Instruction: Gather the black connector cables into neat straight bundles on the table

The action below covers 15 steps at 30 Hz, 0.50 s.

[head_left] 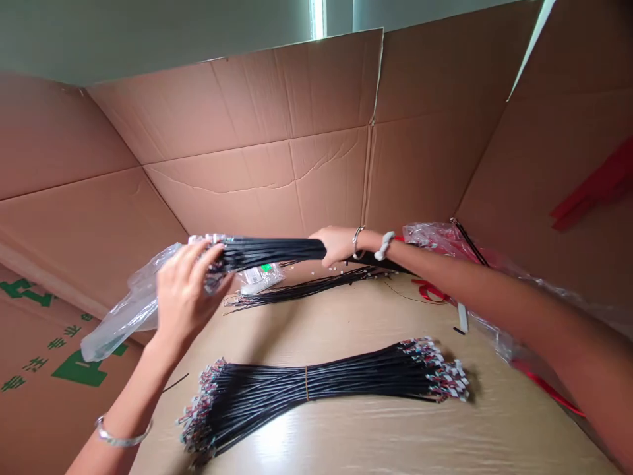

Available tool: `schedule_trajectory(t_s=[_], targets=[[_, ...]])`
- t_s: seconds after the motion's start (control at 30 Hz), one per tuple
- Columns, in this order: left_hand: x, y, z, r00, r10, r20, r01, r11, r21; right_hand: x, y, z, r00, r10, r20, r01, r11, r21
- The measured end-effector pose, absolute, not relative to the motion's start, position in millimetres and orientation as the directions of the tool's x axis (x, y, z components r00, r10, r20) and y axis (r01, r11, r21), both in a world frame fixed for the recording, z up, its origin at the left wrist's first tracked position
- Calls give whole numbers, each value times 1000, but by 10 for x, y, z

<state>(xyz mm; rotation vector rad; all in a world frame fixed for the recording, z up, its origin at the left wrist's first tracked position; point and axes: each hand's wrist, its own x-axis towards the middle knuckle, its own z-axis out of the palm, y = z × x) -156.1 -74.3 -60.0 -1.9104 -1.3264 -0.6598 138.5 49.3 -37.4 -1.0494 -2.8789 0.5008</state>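
A bundle of black cables (271, 252) is held up level above the back of the table. My left hand (185, 287) grips its left end, where white connectors poke out past the fingers. Around the bundle's middle my right hand (339, 245) is closed, and the forearm covers much of the right end. Nearer to me, a second cable bundle (346, 373) lies on the table, cinched at its middle by a thin tan band (306, 384). Its two ends fan out into many small white connectors with coloured wires.
Loose black cables (306, 287) lie behind, beside a small clear bag (261, 278) and scattered white bits. A clear plastic bag (133, 307) sits left; red ribbon (429, 290) and plastic wrap (499, 340) lie right. Cardboard walls (257, 158) enclose the table (395, 435).
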Motion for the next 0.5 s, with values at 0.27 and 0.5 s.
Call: schedule_trajectory(t_s=[0.27, 0.5], targets=[[-2142, -890, -1371, 120, 832, 541, 990, -140, -4, 1692, 529, -307, -689, 721, -68, 632, 553, -543], [-1461, -142, -2087, 315, 947, 67, 946, -307, -105, 1770, 568, -485, -683, 723, -102, 628, 510, -588]])
